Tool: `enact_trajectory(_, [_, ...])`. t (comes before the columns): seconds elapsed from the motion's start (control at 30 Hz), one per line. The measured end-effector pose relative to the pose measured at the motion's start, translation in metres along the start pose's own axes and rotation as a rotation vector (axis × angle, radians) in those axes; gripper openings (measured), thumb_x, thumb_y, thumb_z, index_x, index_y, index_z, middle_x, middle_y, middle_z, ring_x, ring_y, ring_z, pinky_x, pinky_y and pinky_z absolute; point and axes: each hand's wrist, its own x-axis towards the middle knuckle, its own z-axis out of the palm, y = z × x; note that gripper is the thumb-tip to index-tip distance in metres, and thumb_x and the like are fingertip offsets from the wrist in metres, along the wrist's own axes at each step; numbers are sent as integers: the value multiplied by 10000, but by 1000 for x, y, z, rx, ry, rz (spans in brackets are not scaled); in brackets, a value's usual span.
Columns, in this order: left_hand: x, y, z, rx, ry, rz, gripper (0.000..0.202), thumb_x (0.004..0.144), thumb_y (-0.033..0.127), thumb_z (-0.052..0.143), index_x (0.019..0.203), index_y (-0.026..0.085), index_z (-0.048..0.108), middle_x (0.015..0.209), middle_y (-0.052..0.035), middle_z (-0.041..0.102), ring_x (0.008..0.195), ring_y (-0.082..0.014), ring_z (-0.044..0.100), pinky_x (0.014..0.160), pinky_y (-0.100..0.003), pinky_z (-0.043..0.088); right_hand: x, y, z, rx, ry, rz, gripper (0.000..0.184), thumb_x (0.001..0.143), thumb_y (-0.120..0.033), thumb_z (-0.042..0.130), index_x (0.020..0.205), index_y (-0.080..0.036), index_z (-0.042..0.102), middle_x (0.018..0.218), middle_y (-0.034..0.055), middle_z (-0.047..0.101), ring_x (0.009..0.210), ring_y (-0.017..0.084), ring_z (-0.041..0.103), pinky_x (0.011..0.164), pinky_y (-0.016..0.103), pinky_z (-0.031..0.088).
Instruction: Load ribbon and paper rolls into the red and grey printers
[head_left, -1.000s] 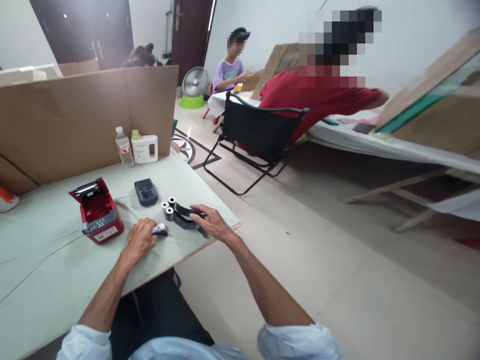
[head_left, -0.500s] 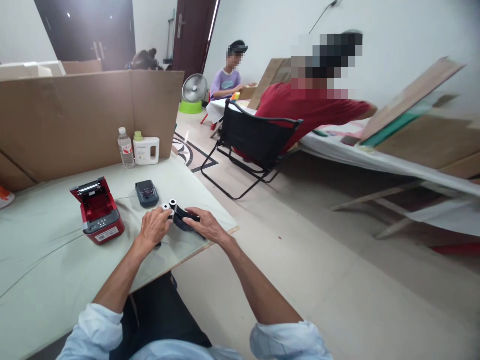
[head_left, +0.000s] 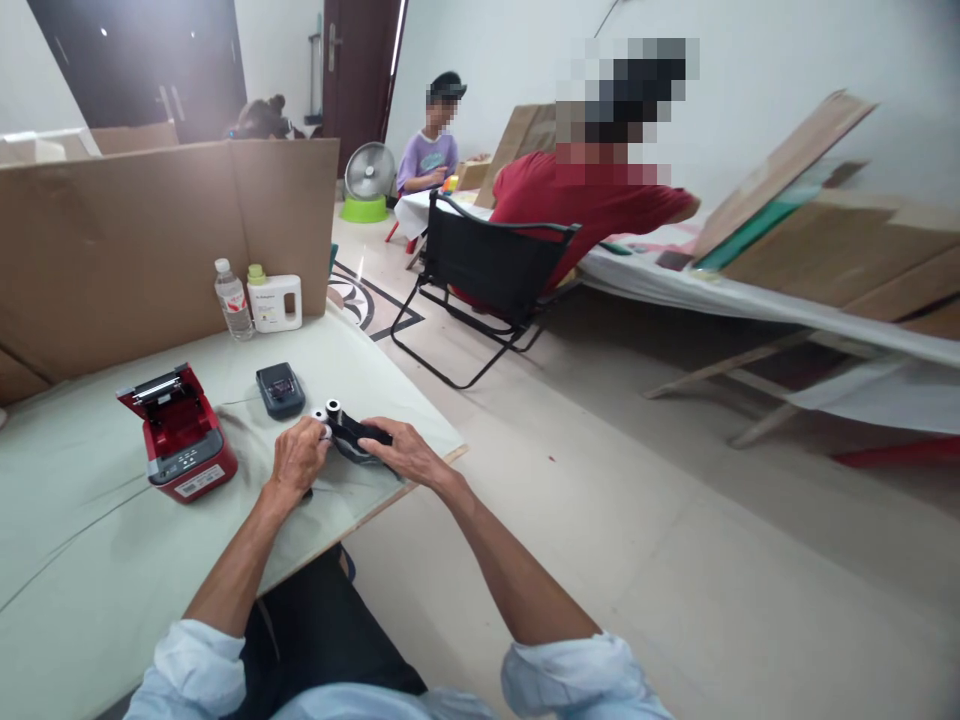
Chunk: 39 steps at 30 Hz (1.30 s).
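Note:
My left hand point(head_left: 298, 458) is closed on a small white roll point(head_left: 327, 432) near the front corner of the table. Its fingers hide part of that roll. Two more small rolls with dark cores stand just beyond the fingertips, one white point(head_left: 319, 415) and one dark-sided with a white top point(head_left: 334, 407). My right hand point(head_left: 409, 450) grips a floppy black item point(head_left: 367, 437), its thumb and fingers bent over the right end; I cannot make out its kind. Left of my hands stands a red and black label printer point(head_left: 187, 450) with its lid raised. A small dark grey device point(head_left: 280, 390) lies behind them.
A water bottle point(head_left: 234, 300) and a white jug point(head_left: 275, 302) stand at the back by a cardboard screen point(head_left: 165, 240). The table's edge point(head_left: 390, 497) runs close under my wrists. A person in red sits on a black folding chair point(head_left: 499, 260); another sits beyond.
The view has turned slightly right, so most things appear farther left. Both hands stay at the rolls and the black item, with only small finger shifts.

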Motion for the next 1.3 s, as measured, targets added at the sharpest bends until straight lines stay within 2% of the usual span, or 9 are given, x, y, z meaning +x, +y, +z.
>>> enact_trajectory(0.2, [-11, -18, -17, -182, 90, 14, 215, 829, 116, 632, 1001, 240, 667, 965, -34, 735, 879, -213, 704, 848, -329, 535, -2, -3, -3, -14, 0, 24, 459, 919, -437, 703, 1320, -214, 708, 1319, 101, 743, 1226, 298, 690, 1080, 443, 530])
enact_trajectory(0.43, [-22, -25, -38, -259, 147, 51, 349, 782, 83, 643, 1103, 194, 723, 996, -48, 733, 766, -175, 671, 779, -315, 556, -1, 1, 1, -146, -7, 45, 504, 864, -370, 751, 1346, -239, 689, 1341, 80, 729, 1238, 305, 670, 1067, 412, 507])
enact_trajectory(0.57, [-30, -28, -49, -262, 167, 95, 363, 799, 58, 606, 1105, 182, 756, 987, -57, 718, 780, -167, 661, 769, -309, 550, -5, -8, 0, -329, -20, 68, 255, 944, -260, 584, 1124, -228, 762, 1084, 56, 784, 1026, 239, 704, 867, 296, 484])
enact_trajectory(0.67, [-37, -30, -61, -269, 180, 106, 349, 805, 51, 603, 1081, 186, 768, 982, -56, 719, 791, -165, 661, 757, -299, 543, -7, -20, -2, -414, -85, 101, 239, 964, -228, 528, 970, -224, 767, 895, 33, 768, 876, 199, 687, 753, 264, 424])
enact_trajectory(0.77, [-42, -31, -70, -265, 198, 104, 319, 809, 51, 604, 1042, 190, 770, 961, -47, 717, 782, -161, 663, 740, -287, 534, -5, -30, 1, -416, -102, 142, 225, 950, -314, 622, 1118, -247, 755, 1077, 44, 786, 1011, 229, 696, 799, 275, 433])
enact_trajectory(0.87, [-46, -32, -77, -268, 220, 104, 285, 815, 65, 613, 1019, 190, 767, 938, -39, 711, 761, -154, 658, 735, -281, 533, 2, -37, 9, -432, -66, 166, 397, 935, -403, 703, 1301, -248, 692, 1313, 82, 732, 1213, 281, 650, 905, 311, 446])
enact_trajectory(1.0, [-52, -33, -84, -294, 255, 102, 252, 814, 85, 624, 993, 195, 762, 935, -36, 709, 753, -151, 651, 732, -277, 539, 8, -43, 22, -506, -74, 123, 213, 1027, -293, 568, 1119, -231, 751, 1113, 79, 776, 1074, 243, 693, 833, 296, 426])
enact_trajectory(1.13, [-59, -36, -94, -367, 278, 81, 249, 801, 95, 613, 973, 196, 761, 921, -35, 697, 730, -143, 648, 681, -261, 530, 3, -43, 28, -519, -117, 78, 244, 1028, -231, 529, 936, -235, 755, 912, 41, 766, 896, 201, 699, 727, 276, 386])
enact_trajectory(1.3, [-68, -44, -104, -475, 301, 28, 236, 787, 123, 633, 965, 200, 767, 944, -40, 706, 728, -134, 651, 628, -234, 507, -7, -35, 26, -503, 25, 5, 195, 978, -271, 632, 1150, -237, 719, 1074, 57, 762, 973, 223, 712, 779, 292, 486])
